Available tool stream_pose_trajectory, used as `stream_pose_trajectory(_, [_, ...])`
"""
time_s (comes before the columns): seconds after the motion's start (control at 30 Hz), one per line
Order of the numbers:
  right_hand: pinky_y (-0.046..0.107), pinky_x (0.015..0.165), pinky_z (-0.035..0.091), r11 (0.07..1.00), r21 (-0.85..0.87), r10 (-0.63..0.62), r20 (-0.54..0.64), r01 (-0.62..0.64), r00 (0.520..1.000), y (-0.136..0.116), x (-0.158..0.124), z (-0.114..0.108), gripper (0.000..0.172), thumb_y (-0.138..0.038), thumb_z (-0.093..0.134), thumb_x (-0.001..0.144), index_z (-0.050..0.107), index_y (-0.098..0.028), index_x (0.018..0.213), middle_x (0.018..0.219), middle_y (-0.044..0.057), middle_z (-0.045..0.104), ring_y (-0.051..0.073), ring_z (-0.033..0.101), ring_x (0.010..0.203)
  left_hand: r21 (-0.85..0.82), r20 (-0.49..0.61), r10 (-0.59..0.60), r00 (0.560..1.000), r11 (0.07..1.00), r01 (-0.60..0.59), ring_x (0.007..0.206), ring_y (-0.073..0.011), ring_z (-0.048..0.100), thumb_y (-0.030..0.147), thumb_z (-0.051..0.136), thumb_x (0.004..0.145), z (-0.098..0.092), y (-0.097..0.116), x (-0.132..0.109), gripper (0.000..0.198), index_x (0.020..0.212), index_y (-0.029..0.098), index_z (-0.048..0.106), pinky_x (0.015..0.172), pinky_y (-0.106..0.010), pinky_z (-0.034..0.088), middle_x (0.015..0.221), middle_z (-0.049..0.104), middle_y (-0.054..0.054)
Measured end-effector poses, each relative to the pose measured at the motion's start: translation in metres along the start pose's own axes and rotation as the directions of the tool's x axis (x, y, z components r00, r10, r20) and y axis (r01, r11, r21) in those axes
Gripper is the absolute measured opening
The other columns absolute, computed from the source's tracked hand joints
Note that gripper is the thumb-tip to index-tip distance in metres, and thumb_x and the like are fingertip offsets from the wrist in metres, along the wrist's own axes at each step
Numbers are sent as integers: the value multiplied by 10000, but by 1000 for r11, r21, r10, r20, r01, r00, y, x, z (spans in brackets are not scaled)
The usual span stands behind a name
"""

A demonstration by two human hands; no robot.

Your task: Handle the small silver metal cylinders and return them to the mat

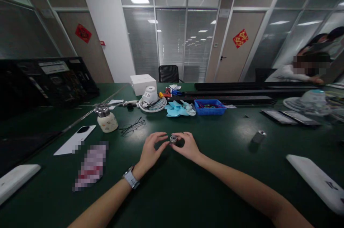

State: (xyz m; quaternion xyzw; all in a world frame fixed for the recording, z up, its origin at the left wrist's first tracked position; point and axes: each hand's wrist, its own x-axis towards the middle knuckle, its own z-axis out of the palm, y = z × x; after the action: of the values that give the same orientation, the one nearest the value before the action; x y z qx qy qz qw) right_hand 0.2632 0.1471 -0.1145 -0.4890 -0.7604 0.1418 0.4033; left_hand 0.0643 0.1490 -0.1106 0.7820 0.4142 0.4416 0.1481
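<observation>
In the middle of the green table, a small round metal part (173, 139) stands between my two hands, a ring and a raised centre showing on its top. My right hand (189, 147) has thumb and index finger around it in a pinch. On the other side, my left hand (153, 149) curves toward the part with fingers apart; whether its thumb tip touches cannot be made out. A watch with a pale strap (131, 178) is on my left wrist. Further right lies a short metal cylinder (259, 136), apart from both hands.
Behind my hands are light-blue fan blades (177, 109), a white fan body in its grille (154, 104) and a blue tray (210, 110). Glasses (133, 126), a jar (107, 122) and a phone (76, 140) lie left. White slabs flank both sides. A person (285, 73) sits far right.
</observation>
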Motion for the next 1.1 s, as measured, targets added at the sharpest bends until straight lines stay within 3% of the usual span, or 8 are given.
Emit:
stream_pose_trajectory(0.2, [361, 845, 431, 999, 24, 21, 1, -21, 1000, -5, -4, 8, 437, -279, 707, 679, 621, -223, 1104, 914, 31, 683, 206, 599, 907, 42, 25, 15, 1000, 999, -16, 1052, -230, 631, 312, 648, 825, 9, 11, 16, 352, 1159, 241, 562, 941, -418, 381, 957, 746, -17])
stream_pose_trajectory(0.37, [350, 847, 430, 997, 73, 14, 39, -17, 999, -5, -3, 7, 382, -298, 693, 706, 629, -223, 1076, 973, 28, 687, 188, 610, 879, 89, 24, 47, 999, 995, -49, 956, -202, 662, 236, 660, 806, 11, 10, 24, 285, 1075, 232, 566, 909, -393, 385, 921, 741, 2])
stream_pose_trajectory(0.53, [346, 843, 419, 996, 81, 27, 45, -31, 999, -5, -2, 6, 392, -330, 709, 698, 635, -220, 1067, 914, 18, 690, 186, 617, 856, 106, -91, 51, 995, 994, -41, 839, -201, 663, 222, 648, 793, 21, 4, 24, 113, 828, 207, 542, 810, -373, 462, 847, 706, -18])
stream_pose_trajectory(0.67, [336, 831, 402, 995, 89, 30, 47, -34, 998, -7, -2, 4, 391, -331, 708, 700, 631, -232, 1070, 916, 7, 692, 178, 618, 845, -77, -223, -16, 975, 997, -2, 856, -188, 685, 259, 625, 814, 15, -2, 23, 161, 879, 209, 487, 735, -317, 525, 887, 680, -40])
stream_pose_trajectory(0.73, [331, 831, 391, 995, 94, 22, 52, -27, 998, -9, -2, 3, 384, -328, 702, 708, 626, -241, 1074, 933, 0, 693, 172, 617, 845, -86, -235, -58, 970, 996, 38, 847, -187, 698, 268, 636, 807, 7, -9, 23, 205, 912, 212, 470, 763, -324, 527, 888, 693, -35])
stream_pose_trajectory(0.87, [327, 823, 363, 997, 72, 0, 56, -4, 998, -12, -3, 1, 355, -336, 689, 722, 620, -257, 1060, 944, -14, 691, 163, 609, 841, 13, -75, -165, 983, 986, 166, 828, -211, 711, 300, 682, 758, -4, -28, 16, 262, 881, 217, 467, 804, -361, 516, 832, 720, -17])
stream_pose_trajectory(0.97, [346, 847, 325, 1000, -21, 7, 36, -6, 999, -12, -3, -1, 332, -361, 682, 720, 618, -262, 1030, 911, -17, 687, 163, 599, 832, -33, 79, -227, 971, 973, 231, 831, -212, 715, 320, 685, 745, -4, -37, 11, 285, 908, 225, 471, 803, -352, 521, 838, 730, -14])
stream_pose_trajectory(1.1, [371, 874, 281, 981, -190, 43, 39, -35, 998, 0, 1, -20, 307, -404, 675, 702, 621, -269, 972, 873, -19, 677, 167, 588, 831, -59, 151, -271, 951, 957, 283, 891, -222, 707, 369, 683, 740, -3, -38, 10, 334, 987, 231, 507, 847, -359, 506, 862, 747, -28])
